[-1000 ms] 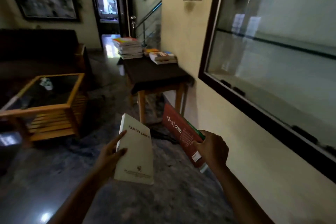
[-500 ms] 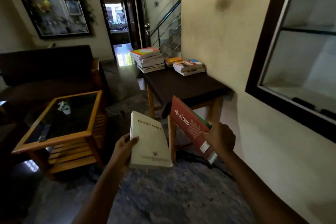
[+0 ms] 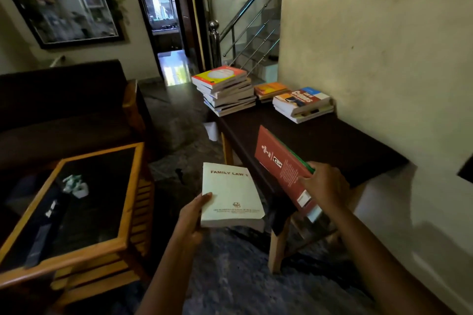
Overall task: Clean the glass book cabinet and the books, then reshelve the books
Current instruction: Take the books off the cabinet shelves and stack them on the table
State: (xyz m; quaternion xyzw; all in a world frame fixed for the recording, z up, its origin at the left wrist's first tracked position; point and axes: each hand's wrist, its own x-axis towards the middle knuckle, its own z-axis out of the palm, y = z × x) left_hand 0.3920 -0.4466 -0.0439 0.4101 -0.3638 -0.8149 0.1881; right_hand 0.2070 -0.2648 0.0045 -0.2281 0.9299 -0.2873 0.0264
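My left hand [image 3: 190,220] grips a cream book titled "Family Law 1" [image 3: 230,197] by its left edge, cover up, in front of the table. My right hand [image 3: 323,188] holds a red book [image 3: 280,163], with a green one behind it, tilted over the near end of the dark side table [image 3: 340,146]. On the table's far end lie a tall stack of books [image 3: 225,89], an orange book [image 3: 271,91] and a short stack topped by a "Crimes" title [image 3: 303,103]. Only a dark corner of the glass cabinet frame [image 3: 465,171] shows at the right edge.
A wooden coffee table [image 3: 128,212] with a dark glass top stands to the left, a small white item [image 3: 75,185] on it. A dark sofa [image 3: 64,110] sits behind it. Beyond are a doorway [image 3: 163,20], stair railing [image 3: 245,30] and the wall [image 3: 371,46].
The view has swung left and closer to the side table, and the cabinet has slid almost out of sight. Both hands have carried their books toward the table's near end.
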